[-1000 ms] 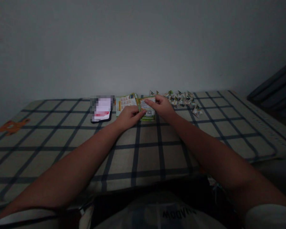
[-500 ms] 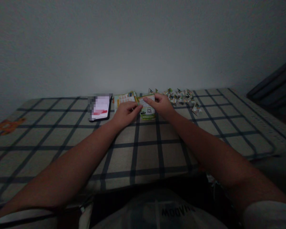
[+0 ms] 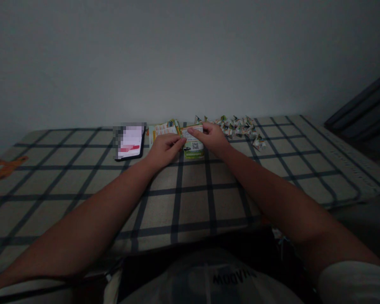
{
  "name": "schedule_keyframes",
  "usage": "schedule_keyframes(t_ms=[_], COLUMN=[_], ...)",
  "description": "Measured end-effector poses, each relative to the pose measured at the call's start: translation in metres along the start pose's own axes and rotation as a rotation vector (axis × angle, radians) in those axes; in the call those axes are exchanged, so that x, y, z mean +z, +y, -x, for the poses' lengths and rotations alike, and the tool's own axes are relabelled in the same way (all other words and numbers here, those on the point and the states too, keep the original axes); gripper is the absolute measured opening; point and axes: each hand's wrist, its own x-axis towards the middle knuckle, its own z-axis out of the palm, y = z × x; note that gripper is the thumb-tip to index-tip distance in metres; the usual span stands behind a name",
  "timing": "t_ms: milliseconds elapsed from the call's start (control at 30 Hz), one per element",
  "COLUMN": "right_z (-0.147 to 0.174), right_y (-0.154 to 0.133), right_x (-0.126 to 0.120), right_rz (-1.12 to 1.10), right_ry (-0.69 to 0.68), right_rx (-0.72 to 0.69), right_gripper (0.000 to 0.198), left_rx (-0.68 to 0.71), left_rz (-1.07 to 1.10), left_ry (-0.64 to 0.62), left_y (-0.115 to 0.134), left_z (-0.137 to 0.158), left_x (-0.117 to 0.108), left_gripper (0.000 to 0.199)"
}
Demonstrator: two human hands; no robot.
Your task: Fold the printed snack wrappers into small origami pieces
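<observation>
The left hand [image 3: 163, 150] and right hand [image 3: 215, 137] pinch opposite sides of the printed paper [image 3: 194, 147], at the far middle of the checked cloth [image 3: 193, 181]; light, even pressure should keep it straight.

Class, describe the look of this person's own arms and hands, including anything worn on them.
The left hand and right hand have no gloves; I make out no ring, watch or bracelet in the dim light. The left sleeve and right sleeve are pale and short, leaving the forearms bare.
</observation>
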Motion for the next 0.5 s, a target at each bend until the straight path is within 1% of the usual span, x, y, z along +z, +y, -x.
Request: schedule_keyframes(t_ms=[367, 500], right_z=[0.0012, 0.0011], right_y=[-0.0014, -0.0039], right_x=[0.0006, 0.0017], right_rz=[0.03, -0.009], right_ry=[-0.015, -0.02], right_rx=[0.004, 0.008], right_gripper=[0.052, 0.052], left_rx=[-0.014, -0.045], left_rz=[0.013, 0.034], left_ry=[-0.007, 0.05], left_y=[0.001, -0.0003], left_z=[-0.0004, 0.0003], left_x=[-0.0007, -0.0004], left_gripper=[0.045, 0.046])
